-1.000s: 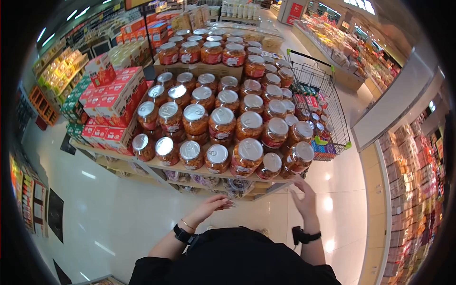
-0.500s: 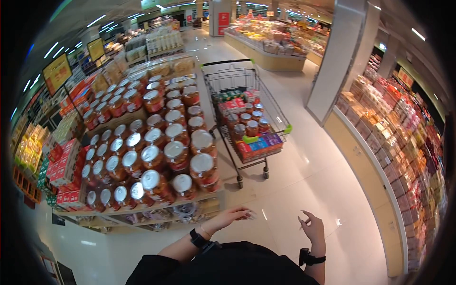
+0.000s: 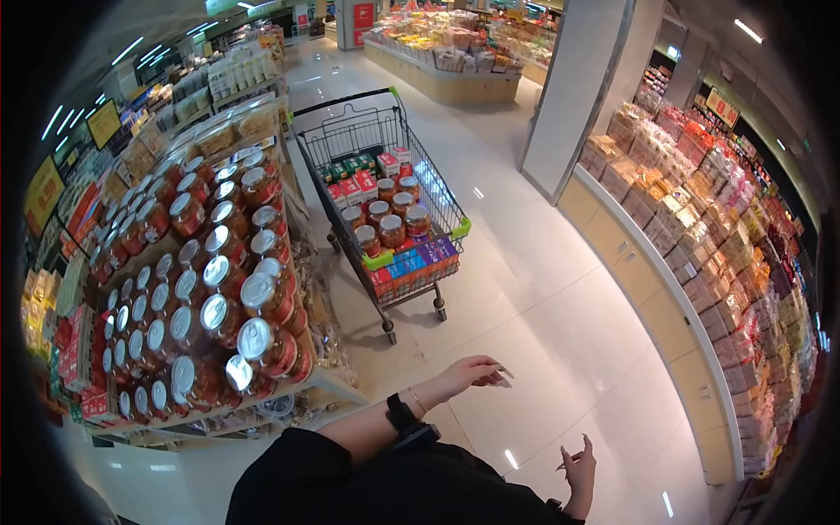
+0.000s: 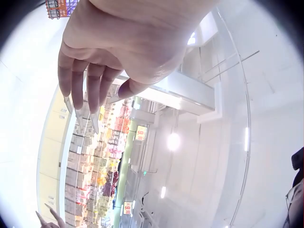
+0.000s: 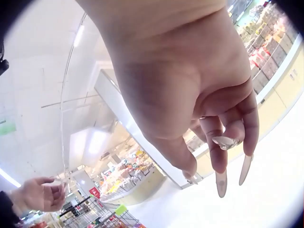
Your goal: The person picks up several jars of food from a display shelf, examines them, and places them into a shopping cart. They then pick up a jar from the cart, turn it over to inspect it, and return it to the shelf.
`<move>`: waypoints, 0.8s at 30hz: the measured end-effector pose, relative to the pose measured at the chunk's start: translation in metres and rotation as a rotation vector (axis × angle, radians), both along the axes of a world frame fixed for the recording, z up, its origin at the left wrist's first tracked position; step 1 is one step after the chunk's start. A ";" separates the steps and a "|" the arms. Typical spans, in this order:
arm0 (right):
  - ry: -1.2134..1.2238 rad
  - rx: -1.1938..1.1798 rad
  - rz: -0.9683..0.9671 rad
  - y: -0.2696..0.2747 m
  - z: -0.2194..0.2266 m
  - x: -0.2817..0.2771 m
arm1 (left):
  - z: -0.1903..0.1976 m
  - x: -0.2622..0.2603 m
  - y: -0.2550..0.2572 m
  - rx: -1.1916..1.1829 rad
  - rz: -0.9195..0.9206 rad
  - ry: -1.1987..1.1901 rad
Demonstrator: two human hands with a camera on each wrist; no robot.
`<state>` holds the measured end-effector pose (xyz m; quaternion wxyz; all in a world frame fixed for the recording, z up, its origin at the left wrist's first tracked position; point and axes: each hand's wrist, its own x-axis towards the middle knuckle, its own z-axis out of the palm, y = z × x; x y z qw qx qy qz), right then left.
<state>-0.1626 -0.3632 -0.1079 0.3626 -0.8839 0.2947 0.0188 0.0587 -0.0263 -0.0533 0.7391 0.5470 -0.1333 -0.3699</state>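
Observation:
My left hand (image 3: 468, 374) hangs over the pale floor in the head view, fingers loosely extended and nothing in them. Its long nails and relaxed fingers show up close in the left wrist view. Lower and to the right, my right hand (image 3: 578, 465) is also bare of any object; the right wrist view shows its fingers slightly bent. Ahead stands a shopping cart (image 3: 455, 197) holding jars (image 3: 391, 231) with metal lids, red-and-white boxes (image 3: 359, 185) and colourful packs (image 3: 418, 259). Neither hand touches the cart.
On the left is a display of stacked lidded jars (image 3: 219, 319), with red boxes (image 3: 79, 350) at its far side. A curved counter (image 3: 643, 306) of packaged goods runs along the right. A grey pillar (image 3: 573, 105) rises behind, beside another goods stand (image 3: 455, 83).
My view has swung right, so the jar display slid left and the cart came nearer the middle. Both hands moved away from the jars, still holding nothing; the right hand dropped lower.

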 end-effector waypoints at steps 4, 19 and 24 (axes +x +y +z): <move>0.112 0.069 0.016 0.030 0.037 0.073 | -0.013 0.070 -0.001 0.001 0.035 0.065; -0.215 0.204 0.468 0.095 0.083 0.453 | 0.040 0.311 0.123 -0.147 0.635 -0.113; -0.211 0.597 0.649 0.160 0.115 0.560 | 0.027 0.315 0.174 -0.153 0.941 -0.015</move>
